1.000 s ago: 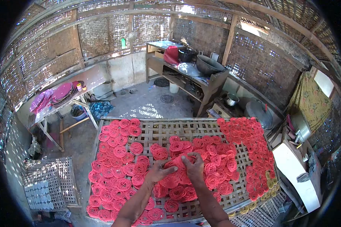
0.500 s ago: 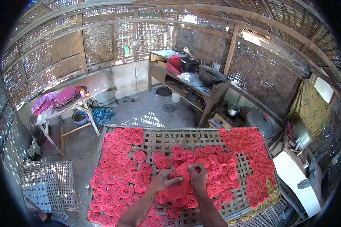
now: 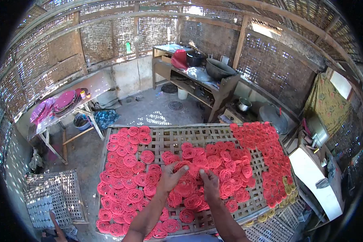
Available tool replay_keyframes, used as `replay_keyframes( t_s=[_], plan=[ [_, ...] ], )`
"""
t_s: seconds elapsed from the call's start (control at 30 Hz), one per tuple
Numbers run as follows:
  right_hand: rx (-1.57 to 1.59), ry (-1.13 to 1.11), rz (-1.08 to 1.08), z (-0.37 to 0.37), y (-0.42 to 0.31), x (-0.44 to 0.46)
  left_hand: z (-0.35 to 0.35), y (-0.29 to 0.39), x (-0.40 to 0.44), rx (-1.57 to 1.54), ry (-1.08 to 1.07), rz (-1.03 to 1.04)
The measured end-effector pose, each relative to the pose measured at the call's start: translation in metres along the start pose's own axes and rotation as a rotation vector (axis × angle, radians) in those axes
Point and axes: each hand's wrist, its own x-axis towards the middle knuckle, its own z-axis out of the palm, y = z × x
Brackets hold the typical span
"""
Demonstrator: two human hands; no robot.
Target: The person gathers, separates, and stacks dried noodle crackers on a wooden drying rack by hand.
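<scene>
In the middle of the head view, my left hand point(image 3: 173, 177) and my right hand point(image 3: 210, 184) pinch a red coil of thin strands point(image 3: 195, 171) between them, thumbs on top. It is held over a heap of similar red coils point(image 3: 186, 187), some overlapping. Flat round coils point(image 3: 129, 173) lie close together on the left of the woven bamboo rack point(image 3: 171, 142). Smaller red coils point(image 3: 262, 141) cover its right end, with several yellow ones point(image 3: 288, 197) along the right edge. My fingers partly hide the held coil.
A side table point(image 3: 70, 111) at left bears pink and purple round stacks. Beyond the rack is a wooden bench point(image 3: 213, 92) with a large dark pan point(image 3: 220, 69). Spare bamboo racks point(image 3: 74, 193) stand at lower left, near another person's arm point(image 3: 57, 226). A white panel point(image 3: 316, 185) is at right.
Both hands have moved slightly away from me over the rack, with the red coil still between their fingers. More of the heap under them shows. The camera view has shifted a little.
</scene>
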Motion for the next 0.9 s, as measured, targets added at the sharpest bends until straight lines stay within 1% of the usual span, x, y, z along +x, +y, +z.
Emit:
replay_keyframes(
  t_s=[0.07,0.2,0.27,0.3,0.4,0.47,0.57,0.67,0.7,0.77,0.8,0.87,0.9],
  plan=[
    [0.009,0.018,-0.105,0.009,-0.010,-0.003,0.005,0.010,-0.005,0.080,-0.016,0.033],
    [-0.037,0.037,-0.105,0.006,-0.015,-0.005,0.006,0.012,-0.008,0.149,-0.059,0.144],
    [-0.052,0.081,-0.146,0.008,-0.009,0.000,0.011,0.018,-0.012,0.107,-0.038,0.114],
    [-0.069,0.094,-0.127,0.007,-0.008,0.002,0.014,0.023,-0.016,0.087,-0.028,0.097],
    [-0.092,0.122,-0.063,0.006,-0.008,0.003,0.016,0.037,-0.021,0.070,-0.085,0.175],
    [-0.082,0.119,-0.020,0.002,-0.014,0.004,0.012,0.031,-0.019,0.070,-0.049,0.167],
    [-0.459,0.090,-0.242,-0.013,-0.010,0.010,0.014,0.028,-0.016,-0.010,0.049,0.171],
    [-0.879,0.243,-0.377,-0.017,-0.017,0.008,0.015,0.021,-0.012,-0.154,0.119,0.136],
    [-0.998,0.263,-0.531,-0.020,-0.018,0.008,0.016,0.023,-0.013,-0.207,0.136,0.115],
    [-1.221,0.302,-0.849,-0.023,-0.019,0.010,0.024,0.035,-0.018,-0.207,0.210,0.033],
    [-1.019,0.202,-0.676,-0.017,-0.020,0.004,0.028,0.041,-0.020,-0.206,0.246,-0.009],
    [-0.608,0.018,-0.330,0.004,-0.021,-0.014,0.028,0.027,-0.016,-0.187,0.257,-0.001],
    [-0.457,-0.032,-0.255,0.006,-0.012,-0.013,0.030,0.020,-0.013,-0.177,0.258,0.002]
  ],
)
